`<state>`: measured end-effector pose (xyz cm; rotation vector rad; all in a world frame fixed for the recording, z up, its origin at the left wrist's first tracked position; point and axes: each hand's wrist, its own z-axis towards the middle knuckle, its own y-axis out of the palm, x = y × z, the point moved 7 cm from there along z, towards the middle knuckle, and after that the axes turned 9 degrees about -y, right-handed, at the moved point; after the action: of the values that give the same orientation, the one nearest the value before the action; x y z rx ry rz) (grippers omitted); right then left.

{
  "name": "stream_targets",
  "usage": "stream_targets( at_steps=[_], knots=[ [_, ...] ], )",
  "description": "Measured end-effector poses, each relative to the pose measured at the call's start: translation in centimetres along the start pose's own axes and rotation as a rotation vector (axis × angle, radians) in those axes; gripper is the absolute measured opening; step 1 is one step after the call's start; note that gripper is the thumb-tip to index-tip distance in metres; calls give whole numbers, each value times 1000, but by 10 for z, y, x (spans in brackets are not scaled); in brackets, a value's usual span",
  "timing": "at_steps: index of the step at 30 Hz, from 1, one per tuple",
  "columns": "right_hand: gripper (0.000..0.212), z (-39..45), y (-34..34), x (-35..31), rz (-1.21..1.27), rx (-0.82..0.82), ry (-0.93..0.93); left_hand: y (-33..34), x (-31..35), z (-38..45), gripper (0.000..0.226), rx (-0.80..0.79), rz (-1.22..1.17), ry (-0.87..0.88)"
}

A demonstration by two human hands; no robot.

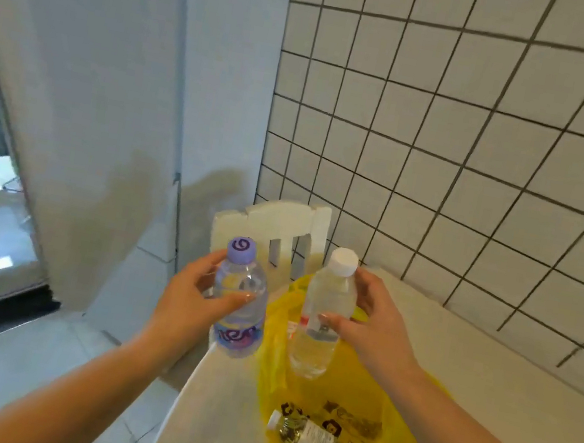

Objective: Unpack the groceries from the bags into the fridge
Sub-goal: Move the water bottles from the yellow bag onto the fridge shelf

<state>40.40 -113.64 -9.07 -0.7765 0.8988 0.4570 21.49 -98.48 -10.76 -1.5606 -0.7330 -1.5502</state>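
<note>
My left hand [192,289] is wrapped around a clear bottle with a purple cap [240,304], thumb across the front and fingers curled behind it. I hold it upright, lifted off the table [219,403], with its purple label just below my thumb. My right hand [366,324] grips a second clear bottle with a white cap [324,317] the same way: thumb on the front, fingers round the far side, the cap standing above my fingertips. That bottle is upright too and hangs in the air. The 2 bottles are side by side, near each other but not touching, and both look full of clear liquid.

Directly under my right hand lies a yellow plastic bag [361,397], open and crumpled on the pale table. Inside it, below and nearer to me than the white-capped bottle, a third bottle [308,441] lies on its side with its white cap pointing to my left; its label has dark print that I cannot read.

Beyond both hands, a white chair back [274,224] stands against the far edge of the table. A tiled wall [473,136] rises behind my right hand, and a plain white wall [113,72] runs past my left.
</note>
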Motion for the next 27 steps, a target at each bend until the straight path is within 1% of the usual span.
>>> stream_targets(
  at_steps=[3,6,8,10,13,18,22,27],
  knots=[
    [64,-2,40,-32,51,-110,-71,-46,10,-32,48,90,24,-7],
    [64,-4,86,-66,88,-218,-148,-93,14,-63,56,171,27,-42],
    [65,-6,119,-87,112,-307,-187,-126,16,-82,61,240,36,-35],
    [65,-8,151,-111,139,-390,-211,-157,20,-99,59,318,67,-27],
    [63,-10,191,-151,188,-471,-290,-201,29,-120,55,421,96,-24],
    [62,-10,252,-212,205,-568,-415,-276,37,-144,51,574,147,-18],
    [64,-8,311,-253,235,-628,-459,-338,32,-154,64,650,161,-46],
    [60,3,385,-293,274,-606,-468,-427,32,-148,61,698,228,-26]
  ],
)
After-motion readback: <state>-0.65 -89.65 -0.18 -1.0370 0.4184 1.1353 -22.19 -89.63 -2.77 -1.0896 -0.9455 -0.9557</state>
